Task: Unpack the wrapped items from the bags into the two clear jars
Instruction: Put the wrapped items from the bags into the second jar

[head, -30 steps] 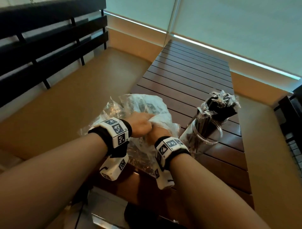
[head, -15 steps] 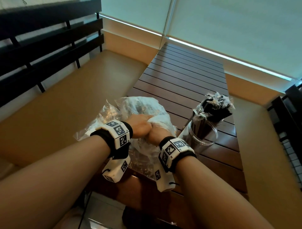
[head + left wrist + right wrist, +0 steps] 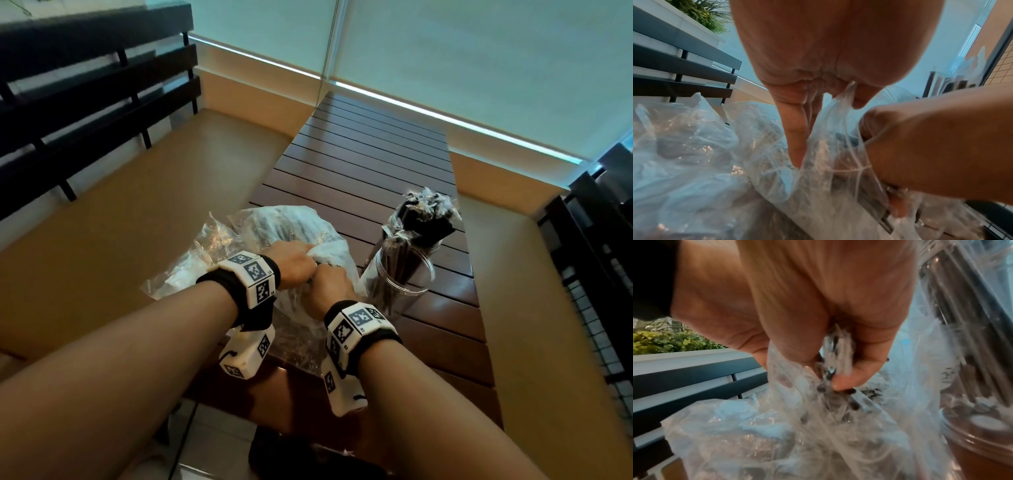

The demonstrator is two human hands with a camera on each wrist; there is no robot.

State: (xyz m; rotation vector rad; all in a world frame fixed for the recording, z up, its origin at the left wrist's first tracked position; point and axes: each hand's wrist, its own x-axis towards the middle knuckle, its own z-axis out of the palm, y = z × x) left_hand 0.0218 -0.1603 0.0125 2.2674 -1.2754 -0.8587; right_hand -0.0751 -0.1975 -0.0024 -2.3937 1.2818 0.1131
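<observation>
A clear plastic bag (image 3: 287,233) (image 3: 766,146) (image 3: 777,434) of dark wrapped items lies on the near end of the slatted table (image 3: 359,164). Both hands grip its bunched top, side by side. My left hand (image 3: 296,263) (image 3: 838,104) pinches a fold of the film. Just to its right, my right hand (image 3: 330,284) (image 3: 838,369) (image 3: 920,146) clenches the film, with dark ends of wrapped items bunched at its fingertips. A clear jar (image 3: 400,287) (image 3: 972,426) stands right of the bag, packed with dark wrapped sticks (image 3: 424,219) that poke out above its rim.
A second crumpled clear bag (image 3: 202,263) (image 3: 674,129) lies left of the first, over the table's left edge. Tan bench seats (image 3: 120,212) flank the table. Black slatted backrests (image 3: 85,89) stand at the far left and right.
Both hands stay clenched on the bag's top in the same spot. Nothing has come out of the bag.
</observation>
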